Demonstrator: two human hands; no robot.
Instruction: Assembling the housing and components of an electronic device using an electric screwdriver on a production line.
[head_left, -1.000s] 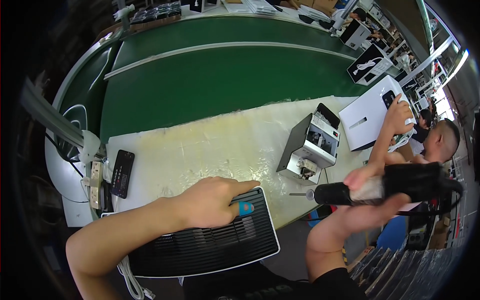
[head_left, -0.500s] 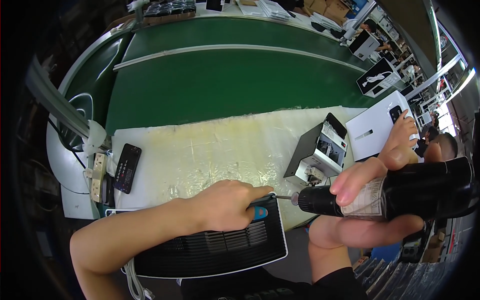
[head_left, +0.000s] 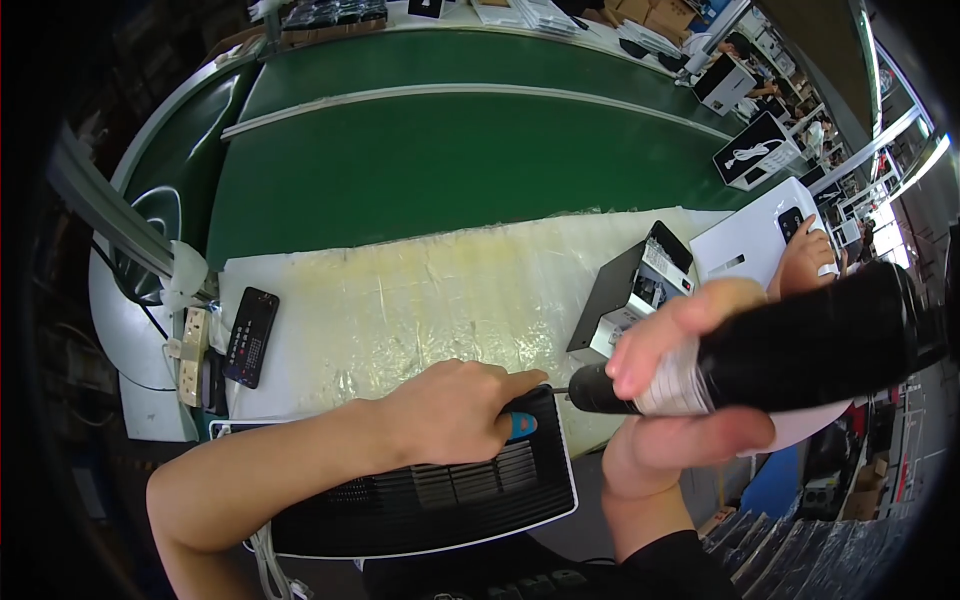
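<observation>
Rests the bare left hand [head_left: 445, 415] on a black, oblong, white-rimmed appliance with a slatted face [head_left: 480, 490], at the near edge of a green bench [head_left: 460, 170]. Stretches the left index finger to the far right corner, with the other fingers curled and a blue wrap [head_left: 522, 425] round the thumb; cannot tell of any pinch there. Blocks the far left of the slats with the left forearm.

Grips a thick, black, cylindrical power driver with a pale band [head_left: 800, 350] in the right hand [head_left: 665, 448], to the right of the appliance, with the thin metal bit at that same corner, just beside the index fingertip; contact too small to tell. Hides the near end of a grey, box-shaped unit with an open side [head_left: 615, 290] behind driver and fingers.

Next to that unit, a smooth white casing [head_left: 735, 235], with a co-worker's hand [head_left: 805, 255] on it. Across the bench's near part, a wrinkled, glossy, yellowish plastic sheet [head_left: 430, 295]. Toward its left end, a slim, black, rectangular device with rounded corners [head_left: 252, 338]; just beside it, a pale power strip [head_left: 194, 355]. Beyond, a grey metal post [head_left: 110, 210]. Below the appliance's left side, a looped white cord [head_left: 266, 563].
</observation>
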